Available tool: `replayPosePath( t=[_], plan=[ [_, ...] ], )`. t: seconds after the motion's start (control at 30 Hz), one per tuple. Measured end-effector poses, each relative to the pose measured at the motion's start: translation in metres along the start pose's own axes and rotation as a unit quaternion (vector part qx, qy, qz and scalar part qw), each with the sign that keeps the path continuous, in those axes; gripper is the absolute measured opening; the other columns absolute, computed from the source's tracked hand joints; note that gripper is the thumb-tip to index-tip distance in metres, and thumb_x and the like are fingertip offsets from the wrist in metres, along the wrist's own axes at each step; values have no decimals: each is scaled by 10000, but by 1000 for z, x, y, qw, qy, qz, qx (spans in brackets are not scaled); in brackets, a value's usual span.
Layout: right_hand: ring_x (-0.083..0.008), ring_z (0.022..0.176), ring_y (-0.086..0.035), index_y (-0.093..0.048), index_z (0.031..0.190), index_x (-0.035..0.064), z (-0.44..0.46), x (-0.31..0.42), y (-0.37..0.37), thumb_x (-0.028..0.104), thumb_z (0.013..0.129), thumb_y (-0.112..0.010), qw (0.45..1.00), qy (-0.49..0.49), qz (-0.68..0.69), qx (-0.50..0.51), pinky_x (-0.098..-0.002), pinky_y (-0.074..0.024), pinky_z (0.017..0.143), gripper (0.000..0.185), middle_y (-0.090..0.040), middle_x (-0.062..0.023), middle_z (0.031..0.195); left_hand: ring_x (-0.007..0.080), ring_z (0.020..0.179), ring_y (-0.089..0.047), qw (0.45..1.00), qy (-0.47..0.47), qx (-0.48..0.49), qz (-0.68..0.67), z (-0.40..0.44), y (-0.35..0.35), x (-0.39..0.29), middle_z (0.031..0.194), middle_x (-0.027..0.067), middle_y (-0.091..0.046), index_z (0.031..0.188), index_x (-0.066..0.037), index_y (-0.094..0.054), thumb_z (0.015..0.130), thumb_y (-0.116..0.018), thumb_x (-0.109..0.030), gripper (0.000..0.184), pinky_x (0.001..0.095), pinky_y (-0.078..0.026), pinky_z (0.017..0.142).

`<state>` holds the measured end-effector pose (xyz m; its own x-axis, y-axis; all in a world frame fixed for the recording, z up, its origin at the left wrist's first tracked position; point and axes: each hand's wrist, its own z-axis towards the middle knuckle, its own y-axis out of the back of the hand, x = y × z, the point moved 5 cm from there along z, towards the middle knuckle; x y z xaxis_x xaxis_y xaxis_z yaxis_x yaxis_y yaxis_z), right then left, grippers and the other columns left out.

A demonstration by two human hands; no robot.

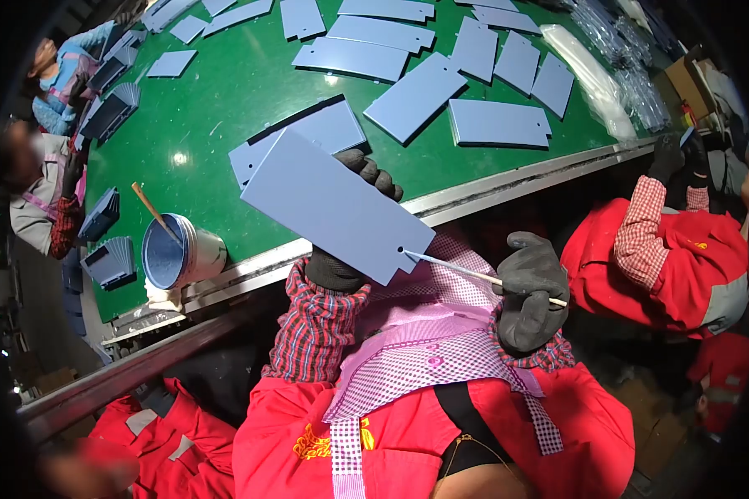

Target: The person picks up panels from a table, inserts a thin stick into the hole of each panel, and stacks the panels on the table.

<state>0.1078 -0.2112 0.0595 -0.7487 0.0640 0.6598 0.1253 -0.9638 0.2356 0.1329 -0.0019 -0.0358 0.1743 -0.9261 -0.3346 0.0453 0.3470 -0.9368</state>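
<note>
A flat blue-grey panel (329, 204) is held tilted over the table's near edge. My left hand (337, 270), in a dark glove, grips it from beneath, with fingers showing behind its upper edge. In my right hand (533, 291), also gloved, is a thin white stick (462, 270), pinched between the fingers. The stick's tip touches or lies very close to the small hole near the panel's lower right end. Behind the held panel, another blue-grey panel (341, 125) lies on the green table (225, 91).
Many blue-grey panels (416, 96) lie across the table's far side. A bucket (204, 254) with a wooden stick stands at the near left, by stacked panels (110, 262). Clear plastic bags (587, 83) lie at right. Co-workers sit at left and right (657, 266).
</note>
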Motion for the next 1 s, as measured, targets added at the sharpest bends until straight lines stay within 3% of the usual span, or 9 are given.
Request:
replayPosePath(
  t=[0.33, 0.4, 0.53, 0.6, 0.63, 0.7, 0.8, 0.87, 1.0],
  plan=[
    [-196, 562, -503, -542, 774, 37, -2, -1, 0, 197, 853, -389, 1000, -6, -5, -15, -470, -439, 754, 235, -510, -75, 594, 131, 733, -456, 1000, -4, 10, 26, 3, -10, 0, 849, 10, -470, 1122, -90, -433, 901, -477, -227, 264, 323, -419, 722],
    [-194, 599, -518, -560, 756, 45, -4, -3, 5, 238, 877, -379, 999, -21, 22, -30, -462, -439, 777, 291, -530, -66, 617, 124, 602, -370, 996, 18, -83, 39, 5, -17, -1, 629, -27, -376, 806, -129, -429, 888, -471, -252, 154, 294, -359, 646],
    [-190, 588, -523, -580, 715, 50, -6, -7, 12, 308, 902, -368, 990, -59, 82, -94, -452, -437, 785, 382, -523, -58, 567, 123, 609, -367, 991, 13, -119, 58, 5, -12, -2, 644, -21, -379, 810, -119, -422, 889, -471, -250, 161, 283, -357, 641],
    [-193, 559, -516, -574, 724, 47, -4, -9, 13, 285, 891, -384, 985, -54, 96, -136, -452, -436, 772, 348, -504, -62, 528, 119, 623, -363, 999, 28, 17, -8, 11, -17, -2, 655, -6, -383, 833, -89, -435, 888, -471, -250, 174, 262, -359, 598],
    [-193, 554, -510, -571, 736, 48, -6, -9, 14, 276, 886, -384, 980, -47, 103, -161, -454, -437, 763, 330, -500, -63, 529, 119, 623, -363, 999, 28, 18, -8, 9, -15, -4, 655, -6, -383, 833, -89, -435, 888, -471, -250, 174, 262, -359, 598],
    [-193, 550, -503, -567, 748, 50, -8, -10, 16, 267, 882, -384, 975, -41, 110, -187, -456, -438, 755, 313, -497, -63, 530, 121, 653, -384, 989, 70, -130, -11, 3, -6, -7, 665, 7, -382, 944, -40, -477, 891, -467, -253, 220, 238, -390, 561],
    [-190, 530, -475, -533, 763, 52, -13, -10, 23, 254, 874, -372, 966, -15, 126, -224, -464, -440, 729, 281, -473, -70, 539, 141, 691, -515, 956, 23, -227, 183, -2, -2, -25, 761, 81, -536, 1087, 10, -499, 914, -431, -265, 332, 242, -470, 590],
    [-187, 519, -452, -502, 762, 54, -13, -12, 34, 257, 872, -368, 957, 6, 124, -262, -466, -443, 714, 267, -449, -79, 556, 115, 631, -522, 894, -87, -214, 384, -2, -8, -35, 787, 56, -569, 1003, -3, -514, 928, -467, -173, 191, 218, -457, 579],
    [-163, 571, -424, -473, 823, 83, -14, -11, 35, 321, 895, -368, 966, 20, 109, -233, -447, -384, 753, 270, -427, -35, 571, 81, 692, -525, 858, -86, -225, 454, -7, -12, -36, 820, 28, -557, 1048, -27, -486, 928, -475, -212, 221, 197, -458, 593]
  ],
)
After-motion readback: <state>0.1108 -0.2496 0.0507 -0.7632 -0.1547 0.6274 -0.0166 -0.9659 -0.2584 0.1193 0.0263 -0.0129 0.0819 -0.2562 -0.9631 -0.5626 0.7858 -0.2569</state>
